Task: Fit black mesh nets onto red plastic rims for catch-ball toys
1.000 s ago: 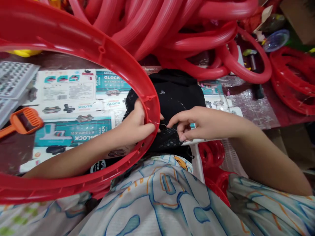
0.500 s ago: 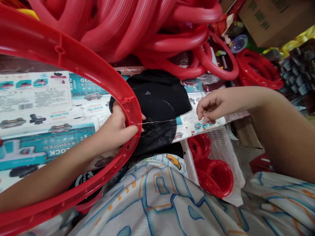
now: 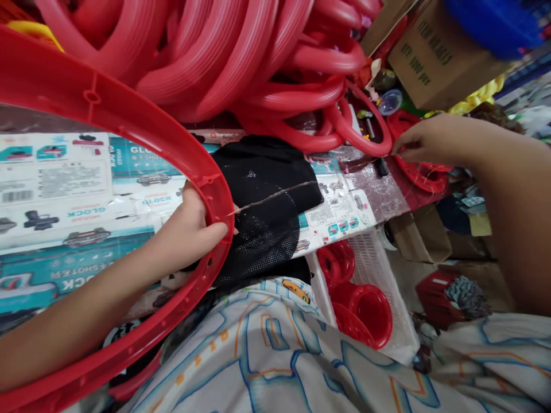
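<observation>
My left hand [image 3: 198, 223] grips the rim of a large red plastic ring [image 3: 148, 129], its thumb on the near side and its fingertips showing past the rim. A thin thread [image 3: 275, 196] leaves the rim beside that hand and slants up to the right. Raised at the right, my right hand [image 3: 430, 140] has its fingers pinched together at the thread's far end; the part of the thread close to the fingers is faint. Beneath the thread, a black cloth with mesh [image 3: 267, 172] lies over printed cardboard [image 3: 77, 172].
Thick ridged pink-red rings [image 3: 215, 51] are piled along the back. A white basket [image 3: 387, 275] with red round parts [image 3: 370, 310] stands below the table edge. Small red rings [image 3: 424, 178] lie behind my right hand. A brown carton [image 3: 424, 63] is at the upper right.
My right hand has moved up and to the right, farther from the ring. The thread now slants upward instead of running nearly level. My left hand keeps its grip; the view has shifted slightly.
</observation>
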The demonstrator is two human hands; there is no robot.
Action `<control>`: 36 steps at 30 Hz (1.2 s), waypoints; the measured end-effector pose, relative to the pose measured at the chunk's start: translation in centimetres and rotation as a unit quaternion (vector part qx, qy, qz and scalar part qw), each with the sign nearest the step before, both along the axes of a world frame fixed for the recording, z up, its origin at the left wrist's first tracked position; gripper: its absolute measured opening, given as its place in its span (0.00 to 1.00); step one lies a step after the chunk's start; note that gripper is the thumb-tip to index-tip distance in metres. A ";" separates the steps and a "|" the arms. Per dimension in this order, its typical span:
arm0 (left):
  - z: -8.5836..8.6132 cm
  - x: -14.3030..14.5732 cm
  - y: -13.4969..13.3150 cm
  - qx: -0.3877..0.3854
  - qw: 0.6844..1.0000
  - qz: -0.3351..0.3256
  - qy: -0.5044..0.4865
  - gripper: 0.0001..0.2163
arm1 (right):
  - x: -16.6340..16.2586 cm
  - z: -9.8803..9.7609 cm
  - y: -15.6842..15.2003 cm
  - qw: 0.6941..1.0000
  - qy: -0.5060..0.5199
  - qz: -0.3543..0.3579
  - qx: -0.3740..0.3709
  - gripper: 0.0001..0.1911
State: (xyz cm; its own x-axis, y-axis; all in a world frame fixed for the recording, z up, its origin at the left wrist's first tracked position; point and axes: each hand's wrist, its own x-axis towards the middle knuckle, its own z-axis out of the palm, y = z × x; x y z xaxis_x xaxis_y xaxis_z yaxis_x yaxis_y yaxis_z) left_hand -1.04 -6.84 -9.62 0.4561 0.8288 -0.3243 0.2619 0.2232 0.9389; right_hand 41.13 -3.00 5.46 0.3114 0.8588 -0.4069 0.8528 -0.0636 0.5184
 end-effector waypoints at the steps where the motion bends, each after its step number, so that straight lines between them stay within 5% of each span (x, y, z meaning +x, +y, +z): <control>1: -0.1 0.0 0.0 -0.002 1.000 -0.003 -0.003 0.21 | -0.2 0.1 0.4 1.000 -0.011 0.010 0.022 0.14; 5: -0.3 0.2 -0.2 -0.023 1.000 -0.012 -0.018 0.22 | -3.7 0.0 2.2 0.982 -0.080 0.011 0.169 0.27; 7: -0.4 0.3 -0.2 -0.036 0.999 -0.008 -0.021 0.22 | -6.7 -0.2 2.6 0.960 -0.092 -0.076 0.255 0.36; 9: -0.6 0.4 -0.1 -0.047 0.999 0.001 -0.021 0.22 | -10.1 -0.5 2.0 0.968 -0.038 -0.080 0.233 0.37; 13: -1.0 0.5 0.2 -0.055 0.998 0.000 -0.030 0.23 | -17.4 -2.3 -1.5 0.976 0.179 0.032 0.121 0.18; 16: -1.3 0.5 0.5 -0.023 0.998 0.009 -0.057 0.24 | -21.2 -5.4 -3.2 0.908 0.406 0.095 -0.020 0.21; 19: -1.2 0.4 0.7 -0.001 0.996 0.033 -0.087 0.26 | -22.9 -8.9 -2.8 0.834 0.545 0.066 0.053 0.20; 25: 0.2 0.5 0.9 -0.023 0.990 0.044 -0.130 0.29 | -23.5 -11.9 -1.4 0.538 0.834 -0.078 0.097 0.22; 28: 0.4 0.5 1.0 -0.041 0.984 0.040 -0.168 0.29 | -24.0 -11.8 -1.4 0.460 0.874 -0.075 0.135 0.16; 31: -0.1 0.4 1.2 0.000 0.988 0.046 -0.149 0.27 | -24.2 -11.1 -1.5 0.461 0.882 -0.022 0.092 0.13; 36: -0.6 0.4 1.6 0.031 0.988 0.053 -0.144 0.25 | -23.9 -9.3 -1.6 0.587 0.778 0.171 0.145 0.03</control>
